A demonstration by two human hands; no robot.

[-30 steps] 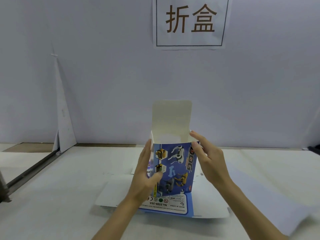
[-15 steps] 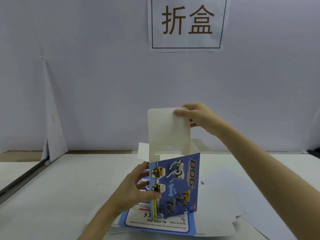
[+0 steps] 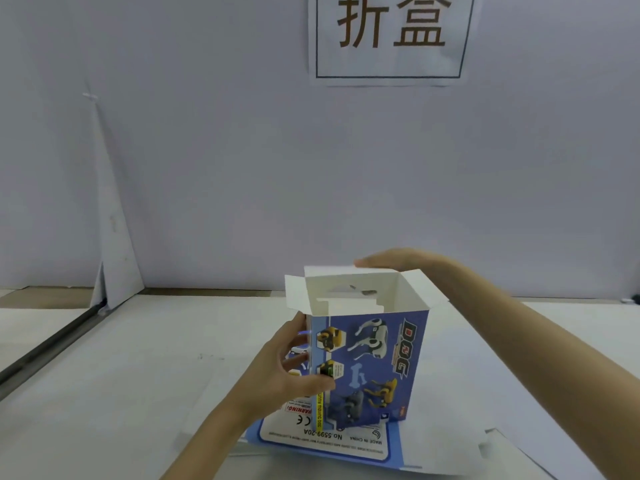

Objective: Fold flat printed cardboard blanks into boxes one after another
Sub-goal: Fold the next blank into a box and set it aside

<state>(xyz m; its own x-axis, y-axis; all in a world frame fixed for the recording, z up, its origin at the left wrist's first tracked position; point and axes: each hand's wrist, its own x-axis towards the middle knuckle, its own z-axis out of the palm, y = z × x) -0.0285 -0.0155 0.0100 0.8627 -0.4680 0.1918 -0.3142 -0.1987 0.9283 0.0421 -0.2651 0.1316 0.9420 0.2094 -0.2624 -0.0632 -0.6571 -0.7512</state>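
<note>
Left hand [image 3: 287, 372] fingers [image 3: 295, 341] curl round blue printed cardboard box [image 3: 370, 362], 9 o'clock edge; right hand [image 3: 398, 261] flat on 12 o'clock white lid flap [image 3: 329, 271]. Risk: untucked side flaps [image 3: 295, 292] jam lid, crease.

Box: I see the blue printed cardboard box [image 3: 370, 368] standing upright, its top open, its inside white, and its side flaps spread outward.
Left hand: the left hand [image 3: 287, 372] grips the box's near left corner, thumb on the front panel and fingers on the side panel.
Right hand: the right hand [image 3: 398, 259] lies flat, fingers straight, at the box's far top edge; I cannot confirm contact.
Underlay: a flat printed cardboard blank [image 3: 346, 445] lies beneath the box on the white table [image 3: 138, 393].
Wall: I read a white paper sign [image 3: 391, 39] with two brown characters.
</note>
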